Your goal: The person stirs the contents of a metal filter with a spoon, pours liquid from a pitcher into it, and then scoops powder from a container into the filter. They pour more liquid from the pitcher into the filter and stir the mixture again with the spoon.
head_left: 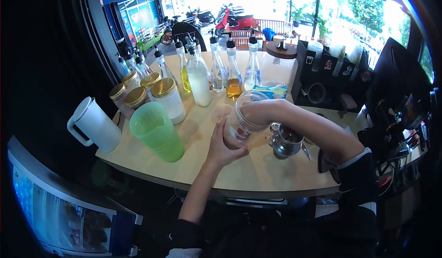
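A clear plastic jar (235,124) with a small red and white label tilts over the table, its mouth toward the upper right. My left hand (223,148) is wrapped round its lower part and holds it. Through the mouth reaches my right hand (252,112), whose fingers are inside the jar and mostly hidden. Just under my right forearm stand shiny metal cups (286,143), with a spoon (306,152) lying beside them. A round clear lid (222,112) lies on the tabletop behind my left hand.
To the left are a green pitcher (159,133), a white jug (99,126) and several gold-lidded jars (171,103). Tall pour-top bottles (199,83) line the back, beside a large wooden-lidded container (279,71). A black organizer (329,71) with cups stands right. The table's curved front edge (230,191) is near me.
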Available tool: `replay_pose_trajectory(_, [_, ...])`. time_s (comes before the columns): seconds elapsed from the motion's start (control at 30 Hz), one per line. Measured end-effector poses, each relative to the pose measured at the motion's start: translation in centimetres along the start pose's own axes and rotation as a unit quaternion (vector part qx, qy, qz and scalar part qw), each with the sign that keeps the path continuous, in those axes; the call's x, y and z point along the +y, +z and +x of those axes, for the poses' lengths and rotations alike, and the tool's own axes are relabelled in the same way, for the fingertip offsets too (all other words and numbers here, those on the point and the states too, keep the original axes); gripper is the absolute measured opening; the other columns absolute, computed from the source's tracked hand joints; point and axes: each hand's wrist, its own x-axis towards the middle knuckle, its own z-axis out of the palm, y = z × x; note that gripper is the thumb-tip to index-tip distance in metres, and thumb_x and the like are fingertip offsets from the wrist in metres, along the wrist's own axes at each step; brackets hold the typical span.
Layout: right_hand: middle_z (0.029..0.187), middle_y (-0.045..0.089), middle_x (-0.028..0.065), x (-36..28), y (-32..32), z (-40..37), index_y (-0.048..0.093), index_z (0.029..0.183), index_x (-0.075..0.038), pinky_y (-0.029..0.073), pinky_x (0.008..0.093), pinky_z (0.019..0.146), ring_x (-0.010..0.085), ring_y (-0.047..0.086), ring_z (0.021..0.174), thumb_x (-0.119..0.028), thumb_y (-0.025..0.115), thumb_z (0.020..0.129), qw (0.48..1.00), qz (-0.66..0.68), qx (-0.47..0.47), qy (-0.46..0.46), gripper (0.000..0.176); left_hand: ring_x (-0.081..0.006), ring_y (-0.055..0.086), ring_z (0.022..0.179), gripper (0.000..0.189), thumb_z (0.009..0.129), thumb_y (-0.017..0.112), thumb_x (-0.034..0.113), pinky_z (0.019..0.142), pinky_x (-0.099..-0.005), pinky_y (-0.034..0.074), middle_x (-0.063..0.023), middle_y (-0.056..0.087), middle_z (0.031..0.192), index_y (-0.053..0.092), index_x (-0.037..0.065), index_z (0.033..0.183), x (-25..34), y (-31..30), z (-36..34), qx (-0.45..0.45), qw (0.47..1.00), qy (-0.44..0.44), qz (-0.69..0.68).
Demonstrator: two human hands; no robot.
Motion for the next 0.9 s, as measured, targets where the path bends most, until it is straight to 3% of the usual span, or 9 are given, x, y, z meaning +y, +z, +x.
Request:
replay_pose_trajectory(0.13, [0.098, 0.069, 0.0168, -2.8, -2.4, -0.5, 0.071, 0.097, -0.004, 0.051, 0.0376, 0.079, 0.0279, 0.067, 0.092, -0.014, 0.067, 0.079, 0.992, -0.076, -0.079, 0.063, 0.021, -0.0337, 0.051, 0.121, 0.104, 0.052, 0.089, 0.022, 0.102, -0.0421, 0.042, -0.0199, 0.048, 0.130, 0.033, 0.004, 0.138, 0.4, -0.3, -0.2, -0.005, 1.000, -0.014, 0.011])
replay_pose_trajectory(0.2, [0.091, 0.068, 0.0178, -3.9, -3.3, -1.0, 0.069, 0.094, -0.002, 0.049, 0.0364, 0.079, 0.0291, 0.065, 0.084, -0.014, 0.067, 0.077, 0.991, -0.057, -0.080, 0.094, 0.021, -0.0331, 0.050, 0.121, 0.103, 0.053, 0.089, 0.023, 0.101, -0.0418, 0.043, -0.0196, 0.048, 0.130, 0.033, 0.004, 0.138, 0.7, -0.3, -0.2, -0.009, 1.000, -0.012, 0.001])
replay_pose_trajectory(0.43, [0.087, 0.067, 0.0193, -4.0, -3.7, -0.7, 0.069, 0.088, 0.001, 0.049, 0.0366, 0.075, 0.0287, 0.064, 0.080, -0.017, 0.070, 0.076, 0.990, -0.043, -0.084, 0.104, 0.021, -0.0320, 0.051, 0.121, 0.103, 0.054, 0.088, 0.023, 0.101, -0.0414, 0.044, -0.0195, 0.048, 0.129, 0.032, 0.004, 0.138, 0.6, -0.4, -0.4, 0.000, 1.000, -0.012, -0.001])
replay_pose_trajectory(0.7, [0.069, 0.062, 0.0187, -3.4, -3.7, -0.8, 0.068, 0.071, 0.002, 0.046, 0.0360, 0.064, 0.0258, 0.061, 0.068, -0.009, 0.068, 0.068, 0.995, -0.041, -0.053, 0.080, 0.012, -0.0309, 0.052, 0.120, 0.102, 0.055, 0.088, 0.021, 0.100, -0.0403, 0.044, -0.0191, 0.049, 0.128, 0.032, 0.004, 0.138, 1.3, -0.6, -0.4, -0.007, 1.000, -0.016, 0.006])
replay_pose_trajectory(0.73, [0.069, 0.062, 0.0187, -3.3, -3.7, -0.7, 0.068, 0.071, 0.002, 0.046, 0.0360, 0.064, 0.0258, 0.061, 0.068, -0.009, 0.068, 0.068, 0.995, -0.042, -0.052, 0.080, 0.012, -0.0309, 0.052, 0.120, 0.102, 0.055, 0.088, 0.021, 0.100, -0.0403, 0.044, -0.0191, 0.049, 0.128, 0.032, 0.004, 0.138, 1.2, -0.6, -0.4, -0.007, 1.000, -0.015, 0.006])
replay_pose_trajectory(0.8, [0.084, 0.069, 0.0168, -3.3, -4.0, -0.5, 0.073, 0.084, -0.005, 0.050, 0.0371, 0.067, 0.0264, 0.065, 0.078, -0.011, 0.064, 0.075, 0.989, -0.060, -0.094, 0.093, 0.014, -0.0303, 0.053, 0.119, 0.102, 0.055, 0.088, 0.020, 0.099, -0.0403, 0.045, -0.0188, 0.050, 0.128, 0.032, 0.004, 0.138, 1.0, -0.5, -0.3, -0.004, 1.000, -0.007, 0.014])
replay_pose_trajectory(0.9, [0.080, 0.068, 0.0152, -3.4, -4.5, -0.7, 0.073, 0.081, -0.005, 0.050, 0.0357, 0.064, 0.0238, 0.065, 0.075, -0.009, 0.061, 0.073, 0.989, -0.040, -0.102, 0.101, 0.015, -0.0302, 0.054, 0.118, 0.102, 0.055, 0.088, 0.020, 0.099, -0.0401, 0.045, -0.0184, 0.050, 0.127, 0.032, 0.004, 0.138, 1.2, -0.4, -0.4, -0.003, 1.000, -0.014, -0.007])
